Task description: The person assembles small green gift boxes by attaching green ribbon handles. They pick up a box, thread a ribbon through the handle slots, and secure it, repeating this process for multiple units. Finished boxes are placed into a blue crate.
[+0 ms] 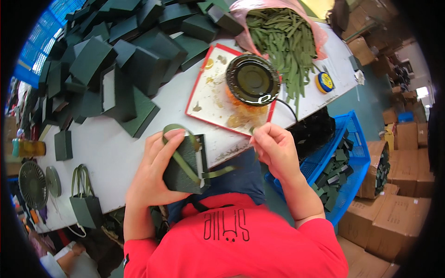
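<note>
The green box [175,180], clasped in the left hand's [150,171] grip near the tabletop's [116,157] edge, might slip if that hold slackens, skewing its ribbon [184,166]. The right hand's [279,147] grip, pinching a small green piece [252,130], could smudge it by brushing the stained board [202,95].

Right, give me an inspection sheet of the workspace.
Surface: white table, worn along the near edge.
Job's things: dark green box with green ribbon across it.
Clutter: pile of dark green boxes, stained red-edged board under a round black-topped container, pink bag of green strips.
Left hand: holds the dark green box.
Right hand: fingertips pinched; what they hold is unclear.
Cables: black cable beside the container.
Surroundings: blue crate holding dark green pieces, stacked cardboard boxes.
</note>
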The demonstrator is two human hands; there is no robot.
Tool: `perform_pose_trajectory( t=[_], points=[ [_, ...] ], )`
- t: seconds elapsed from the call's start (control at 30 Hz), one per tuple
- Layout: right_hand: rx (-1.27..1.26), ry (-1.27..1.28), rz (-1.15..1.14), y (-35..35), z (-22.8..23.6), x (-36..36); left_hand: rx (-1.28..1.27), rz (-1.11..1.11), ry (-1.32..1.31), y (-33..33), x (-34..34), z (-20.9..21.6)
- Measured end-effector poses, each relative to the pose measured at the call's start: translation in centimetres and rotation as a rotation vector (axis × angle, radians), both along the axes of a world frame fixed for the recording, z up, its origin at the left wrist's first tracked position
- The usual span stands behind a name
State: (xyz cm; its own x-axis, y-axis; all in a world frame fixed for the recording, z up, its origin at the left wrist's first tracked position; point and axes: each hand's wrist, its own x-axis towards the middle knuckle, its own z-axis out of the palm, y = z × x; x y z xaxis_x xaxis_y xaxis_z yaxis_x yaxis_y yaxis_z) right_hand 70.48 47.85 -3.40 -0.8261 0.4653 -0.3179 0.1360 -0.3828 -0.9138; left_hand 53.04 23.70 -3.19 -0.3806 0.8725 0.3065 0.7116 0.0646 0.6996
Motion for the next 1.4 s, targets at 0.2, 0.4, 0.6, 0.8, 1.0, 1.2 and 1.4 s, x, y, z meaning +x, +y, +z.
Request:
perform_pose_trajectory(
  t=[0.2,0.4,0.6,0.8,1.0,1.2,1.4],
  points=[
    [-0.112,-0.018,0.317,-2.3,1.1,-1.0,0.065,-0.154,-0.047,0.7,-0.6,0.3],
    [-0.028,-0.079,0.413,-2.6,0.9,-2.4,0.069,-0.182,-0.052,0.9,-0.6,0.4],
    [-0.019,-0.081,0.443,-2.5,0.6,-2.7,0.055,-0.195,-0.063,0.8,-0.7,0.6],
    [0.177,-0.108,0.462,-2.6,0.2,-2.7,0.011,-0.217,-0.021,0.7,-0.6,0.7],
    [0.374,-0.145,0.495,-2.4,-0.7,-2.6,-0.026,-0.234,0.021,1.1,-0.4,0.4],
    [0.079,-0.115,0.426,-0.9,-0.3,-1.9,0.023,-0.206,-0.056,1.0,-0.7,0.3],
    [0.154,0.003,0.253,-3.1,-0.4,-1.8,0.004,-0.200,-0.047,1.0,-0.6,0.3]
  ],
)
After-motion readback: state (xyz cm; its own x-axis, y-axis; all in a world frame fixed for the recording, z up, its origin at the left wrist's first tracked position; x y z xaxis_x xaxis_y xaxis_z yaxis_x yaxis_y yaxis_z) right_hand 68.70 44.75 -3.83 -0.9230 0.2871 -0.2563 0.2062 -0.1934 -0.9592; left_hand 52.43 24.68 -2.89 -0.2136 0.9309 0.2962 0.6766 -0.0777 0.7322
